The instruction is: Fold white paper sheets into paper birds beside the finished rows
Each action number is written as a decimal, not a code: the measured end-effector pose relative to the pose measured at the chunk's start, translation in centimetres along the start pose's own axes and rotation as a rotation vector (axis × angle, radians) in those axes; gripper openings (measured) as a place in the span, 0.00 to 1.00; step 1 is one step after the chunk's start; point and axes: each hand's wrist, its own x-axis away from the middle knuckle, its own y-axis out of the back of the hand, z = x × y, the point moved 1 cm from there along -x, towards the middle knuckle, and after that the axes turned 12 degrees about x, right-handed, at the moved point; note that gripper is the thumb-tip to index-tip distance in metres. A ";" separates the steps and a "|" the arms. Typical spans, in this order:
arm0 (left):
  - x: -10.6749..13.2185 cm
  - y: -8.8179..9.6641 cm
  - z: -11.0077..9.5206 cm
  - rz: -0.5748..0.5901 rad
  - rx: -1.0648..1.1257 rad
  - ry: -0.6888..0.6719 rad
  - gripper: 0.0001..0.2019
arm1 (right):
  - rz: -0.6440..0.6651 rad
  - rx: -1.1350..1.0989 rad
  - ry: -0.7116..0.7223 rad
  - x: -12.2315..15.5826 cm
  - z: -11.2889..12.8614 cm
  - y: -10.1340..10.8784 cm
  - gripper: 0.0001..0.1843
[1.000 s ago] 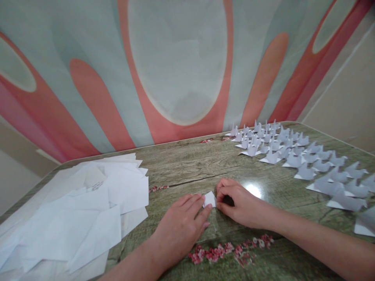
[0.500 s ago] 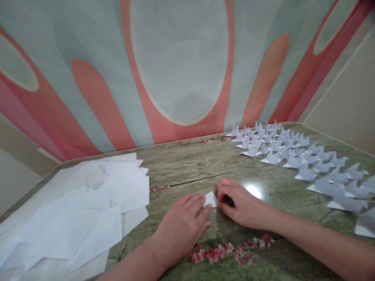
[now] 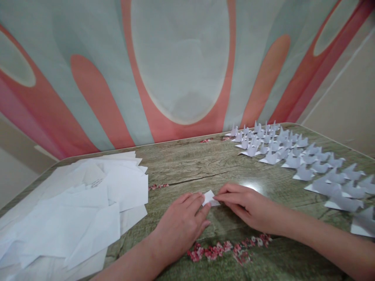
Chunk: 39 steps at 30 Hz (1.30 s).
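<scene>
A small piece of folded white paper [image 3: 208,196] lies on the wood-grain table [image 3: 181,164], a little below and right of the middle of the frame, between the two hands. The left hand [image 3: 186,220], reaching in from the bottom edge, lies palm down with its fingers extended on the paper's left side, resting on it rather than closed round it. The right hand [image 3: 249,205], whose forearm enters from the lower right, has its thumb and forefinger brought together at the paper's right corner, pinching it; a flap shows at that end. In the lower left of the frame, a loose pile of white paper sheets [image 3: 88,207] overlaps untidily, well apart from the hands. Rows of white folded paper birds [image 3: 303,171] stand along the right side of the table, running from its far edge down to the right border of the frame. Pink printed flowers [image 3: 215,251] decorate the tabletop below the hands, and a bright reflection [image 3: 253,187] shows just above the right hand. Behind, a backdrop [image 3: 178,58] of grey-green with coral shapes fills the upper frame.
</scene>
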 end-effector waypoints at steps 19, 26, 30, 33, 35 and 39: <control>0.0 0.1 -0.1 0.012 -0.002 0.013 0.17 | 0.048 0.565 0.204 0.0 0.9 -1.8 0.14; -0.1 0.0 -0.1 -0.009 0.002 0.016 0.15 | -0.014 0.547 0.212 0.1 1.0 -1.9 0.12; -0.1 0.0 -0.1 -0.008 0.000 0.019 0.15 | 0.030 0.570 0.211 0.0 1.1 -1.8 0.12; -0.1 0.1 -0.1 -0.012 -0.001 0.022 0.15 | 0.038 0.568 0.208 0.0 1.2 -1.5 0.11; -0.1 0.1 -0.1 -0.008 0.001 0.030 0.15 | 0.047 0.574 0.210 0.1 1.2 -1.4 0.11; -0.1 0.1 -0.1 0.007 0.005 0.032 0.15 | 0.069 0.591 0.221 0.3 1.0 -1.1 0.11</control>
